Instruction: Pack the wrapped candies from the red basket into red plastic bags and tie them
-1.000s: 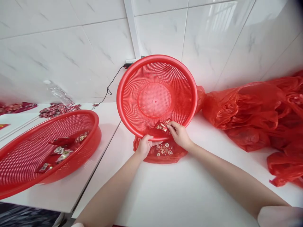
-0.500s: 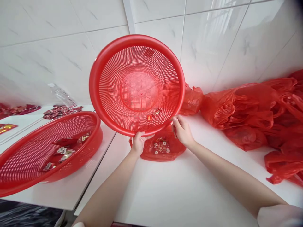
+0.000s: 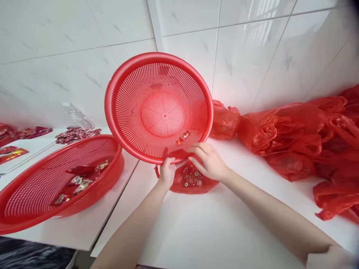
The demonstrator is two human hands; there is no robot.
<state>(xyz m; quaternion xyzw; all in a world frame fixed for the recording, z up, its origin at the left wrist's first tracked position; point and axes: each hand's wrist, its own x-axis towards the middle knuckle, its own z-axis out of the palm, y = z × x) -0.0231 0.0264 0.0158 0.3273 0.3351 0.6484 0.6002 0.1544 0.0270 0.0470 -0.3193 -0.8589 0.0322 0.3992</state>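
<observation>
A round red perforated plastic basket [image 3: 162, 149] is tilted with its mouth towards me. Two small wrapped candies, one a wrapped candy [image 3: 184, 135], lie inside near the lower right rim. My left hand [image 3: 167, 172] grips the bottom rim, thumb on the inside. My right hand [image 3: 209, 160] is at the lower right rim, fingers curved over it and thumb apart below; its fingertips are partly hidden. Beneath the rim, a red plastic bag [image 3: 204, 186] sits on the white table, a dark red packet with gold print [image 3: 193, 177] showing through it.
At left, a second red basket [image 3: 92, 201] holds several wrapped packets. Behind it lie a clear plastic bottle [image 3: 80, 116] and a heap of small red packets [image 3: 73, 135]. Several filled red bags [image 3: 291, 127] line the tiled wall at right. A seam [image 3: 117, 203] divides the tables.
My right hand has moved left along the rim, closer to my left hand, and its fingers now reach over the edge. The basket sits slightly lower in view.
</observation>
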